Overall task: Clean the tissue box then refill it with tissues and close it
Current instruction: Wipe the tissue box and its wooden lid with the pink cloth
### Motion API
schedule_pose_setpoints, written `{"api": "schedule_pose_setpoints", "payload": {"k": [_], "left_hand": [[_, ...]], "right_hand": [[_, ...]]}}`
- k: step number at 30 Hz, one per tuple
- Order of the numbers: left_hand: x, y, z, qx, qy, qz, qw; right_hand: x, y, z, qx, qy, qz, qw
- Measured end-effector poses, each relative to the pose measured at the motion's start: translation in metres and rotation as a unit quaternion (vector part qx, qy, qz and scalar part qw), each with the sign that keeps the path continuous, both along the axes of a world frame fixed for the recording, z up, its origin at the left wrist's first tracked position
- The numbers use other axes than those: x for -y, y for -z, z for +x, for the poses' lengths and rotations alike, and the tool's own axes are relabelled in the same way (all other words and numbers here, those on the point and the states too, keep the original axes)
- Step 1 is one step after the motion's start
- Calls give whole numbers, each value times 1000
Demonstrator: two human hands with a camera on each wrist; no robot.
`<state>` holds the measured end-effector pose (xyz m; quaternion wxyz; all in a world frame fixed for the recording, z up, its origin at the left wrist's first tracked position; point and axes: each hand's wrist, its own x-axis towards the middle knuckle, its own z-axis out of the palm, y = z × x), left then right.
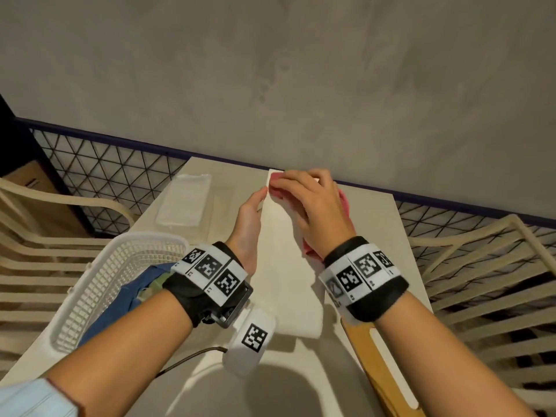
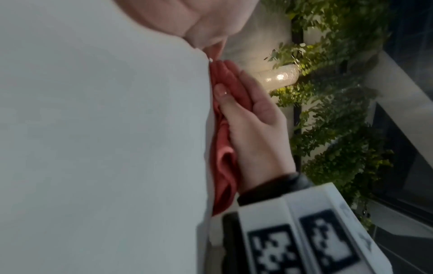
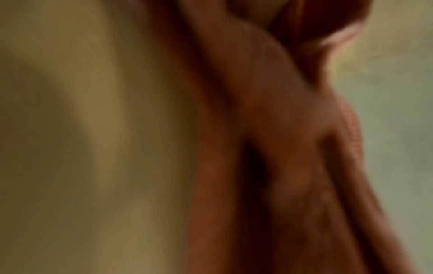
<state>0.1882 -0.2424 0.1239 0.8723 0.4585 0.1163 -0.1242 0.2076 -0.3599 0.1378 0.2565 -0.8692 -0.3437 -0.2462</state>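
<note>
A long white tissue box [image 1: 285, 251] is tilted up off the table, its near end low. My left hand [image 1: 248, 224] holds its left side; the fingers are hidden behind it. My right hand [image 1: 307, 203] grips a red cloth [image 1: 344, 203] and presses it onto the box's far upper face. In the left wrist view the box [image 2: 93, 129] fills the left, and the right hand [image 2: 253, 129] pins the cloth [image 2: 222, 166] against the box's edge under its thumb. The right wrist view is a blur of skin and cloth. A clear pack of tissues [image 1: 183, 203] lies at the table's far left.
A white mesh basket [image 1: 99, 281] with blue fabric stands at the table's near left. A wooden lid with a slot [image 1: 379, 365] lies near right. The table [image 1: 376, 224] backs onto a wall, with slatted chairs [image 1: 481, 266] on both sides.
</note>
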Motion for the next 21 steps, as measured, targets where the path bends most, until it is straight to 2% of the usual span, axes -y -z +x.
{"api": "schedule_pose_setpoints", "payload": {"k": [2, 7, 10, 14, 17, 19, 21], "left_hand": [[-2, 1, 4, 0, -9, 18, 1000], [-17, -14, 18, 41, -16, 33, 998], [-25, -23, 23, 61, -12, 45, 997], [-27, -18, 23, 46, -14, 49, 998], [-21, -16, 21, 56, 3, 64, 996], [-14, -16, 14, 54, 18, 72, 996], [-7, -18, 5, 47, -7, 80, 996]], "right_hand": [[-5, 4, -1, 10, 10, 3, 1000], [-1, 41, -39, -35, -133, -47, 989], [1, 64, -49, -29, -161, -53, 985], [9, 55, -42, -25, -189, -79, 979], [10, 26, -25, -26, -151, -92, 984], [10, 5, -9, -25, -94, -37, 995], [14, -12, 7, -1, -37, 37, 999]]}}
